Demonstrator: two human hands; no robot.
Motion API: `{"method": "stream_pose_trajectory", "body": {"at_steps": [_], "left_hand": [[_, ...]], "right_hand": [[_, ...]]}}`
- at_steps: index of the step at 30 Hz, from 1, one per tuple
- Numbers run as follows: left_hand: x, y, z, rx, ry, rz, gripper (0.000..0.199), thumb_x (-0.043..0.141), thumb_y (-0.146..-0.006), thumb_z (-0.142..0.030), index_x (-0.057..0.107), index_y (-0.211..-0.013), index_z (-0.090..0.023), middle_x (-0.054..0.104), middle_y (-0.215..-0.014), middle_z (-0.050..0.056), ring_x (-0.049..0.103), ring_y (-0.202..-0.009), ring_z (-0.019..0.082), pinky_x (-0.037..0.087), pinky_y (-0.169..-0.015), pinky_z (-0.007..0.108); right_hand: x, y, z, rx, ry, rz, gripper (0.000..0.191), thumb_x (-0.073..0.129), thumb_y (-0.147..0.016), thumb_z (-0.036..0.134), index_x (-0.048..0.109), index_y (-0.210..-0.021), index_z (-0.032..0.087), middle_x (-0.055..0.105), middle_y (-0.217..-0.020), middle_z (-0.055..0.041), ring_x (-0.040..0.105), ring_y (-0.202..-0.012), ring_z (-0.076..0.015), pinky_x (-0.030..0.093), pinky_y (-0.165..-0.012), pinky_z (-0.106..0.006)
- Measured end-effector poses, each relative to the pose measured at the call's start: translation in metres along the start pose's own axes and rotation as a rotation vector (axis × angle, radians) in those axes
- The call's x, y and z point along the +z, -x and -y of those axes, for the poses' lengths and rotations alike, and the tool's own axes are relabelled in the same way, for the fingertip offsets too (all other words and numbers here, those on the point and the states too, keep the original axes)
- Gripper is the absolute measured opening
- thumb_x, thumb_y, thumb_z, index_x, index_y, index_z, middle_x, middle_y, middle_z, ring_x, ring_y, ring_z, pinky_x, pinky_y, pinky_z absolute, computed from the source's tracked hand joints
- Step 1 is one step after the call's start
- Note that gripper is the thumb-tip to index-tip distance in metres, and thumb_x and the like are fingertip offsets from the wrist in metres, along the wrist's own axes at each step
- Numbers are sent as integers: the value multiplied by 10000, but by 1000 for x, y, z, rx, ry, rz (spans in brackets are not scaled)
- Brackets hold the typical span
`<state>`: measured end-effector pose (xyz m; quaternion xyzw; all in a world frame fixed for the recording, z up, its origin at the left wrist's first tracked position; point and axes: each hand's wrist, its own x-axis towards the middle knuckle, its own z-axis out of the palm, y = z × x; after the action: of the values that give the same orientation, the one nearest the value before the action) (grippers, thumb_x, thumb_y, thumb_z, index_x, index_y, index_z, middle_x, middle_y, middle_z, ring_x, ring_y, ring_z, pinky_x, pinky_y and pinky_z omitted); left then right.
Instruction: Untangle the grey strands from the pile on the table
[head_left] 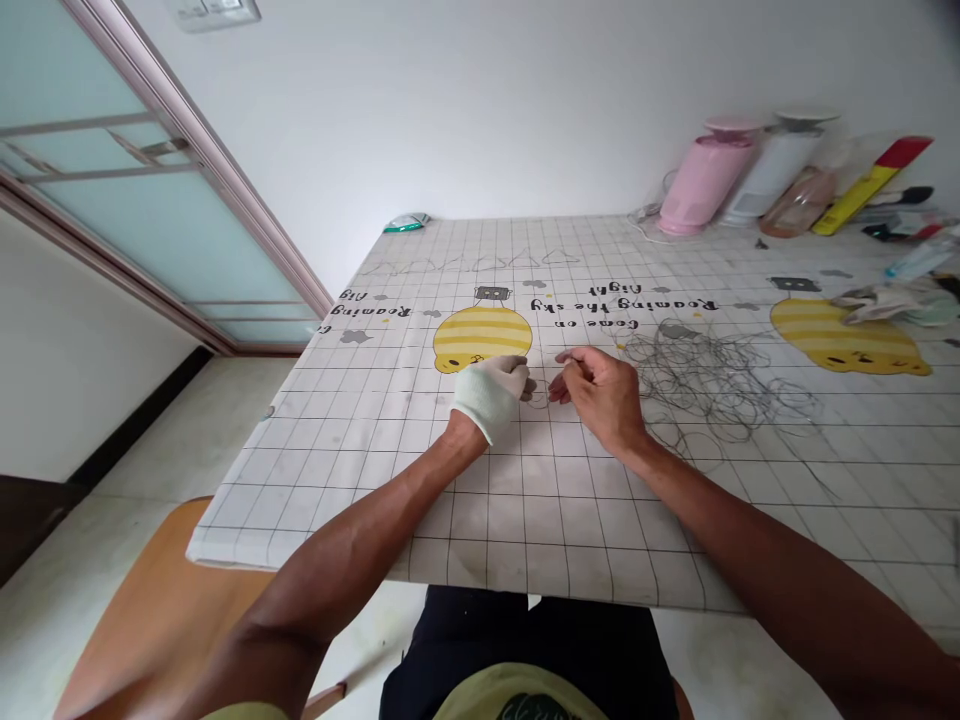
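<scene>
There are two hands [491, 388] [606, 398], one wiry tangle [709, 385], two cylinders [705, 182] [778, 165].

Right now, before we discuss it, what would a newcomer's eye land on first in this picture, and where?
Probably the gloved left hand and bare right hand, close together near the middle of the gridded tablecloth. Just right of them spreads a tangle of thin grey strands. A pink cylinder stands out at the back right.

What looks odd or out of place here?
The thin wire-like strands beside the right hand sprawl in a tangle, unlike the row of bent pieces near the wall. Only the left hand wears a glove.
</scene>
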<state>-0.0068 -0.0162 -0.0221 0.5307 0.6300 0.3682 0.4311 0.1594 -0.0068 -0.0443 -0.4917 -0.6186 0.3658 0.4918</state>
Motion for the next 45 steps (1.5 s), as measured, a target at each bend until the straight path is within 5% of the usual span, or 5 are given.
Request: {"method": "stream_pose_trajectory", "body": {"at_steps": [5, 13, 31, 39, 45], "left_hand": [[-5, 0, 0, -13, -99, 55, 261, 514, -958, -273, 755, -1042, -221, 812, -904, 26, 777, -847, 186, 588, -854, 298], [-19, -7, -2, 244, -472, -182, 493, 701, -899, -410, 698, -1374, -278, 697, -1433, 66, 632, -1302, 289, 462, -1121, 396], [-28, -18, 14, 484, -888, 125, 324, 541, -983, -143, 812, -1126, -250, 795, -1020, 79, 709, -977, 267, 507, -906, 382], [-34, -14, 2, 399, -504, -298, 323, 554, -1038, -331, 730, -1305, -290, 733, -1336, 59, 615, -1288, 255, 438, -1138, 391], [-19, -17, -7, 654, -899, -6, 308, 622, -983, -260, 721, -1273, -225, 776, -1127, 107, 667, -1080, 292, 463, -1023, 422]], "right_hand": [[-1, -2, -3, 15, -5, -7, 200, 575, -945, 317, 724, -982, 189, 740, -692, -34, 730, -578, -177, 579, -544, -269], [-4, -2, -2, -45, 42, 19, 198, 553, -933, 276, 727, -972, 190, 730, -661, -20, 722, -573, -175, 587, -565, -278], [-4, 1, 0, 3, 121, 92, 244, 549, -923, 255, 781, -963, 192, 673, -570, 6, 641, -477, -158, 544, -501, -276], [-7, -2, 0, -30, 88, 6, 207, 555, -932, 265, 746, -968, 194, 694, -622, -6, 685, -536, -171, 560, -543, -286], [-3, 2, 1, -109, 139, 25, 225, 538, -950, 250, 754, -996, 206, 700, -634, 1, 679, -549, -160, 564, -567, -280]]}}
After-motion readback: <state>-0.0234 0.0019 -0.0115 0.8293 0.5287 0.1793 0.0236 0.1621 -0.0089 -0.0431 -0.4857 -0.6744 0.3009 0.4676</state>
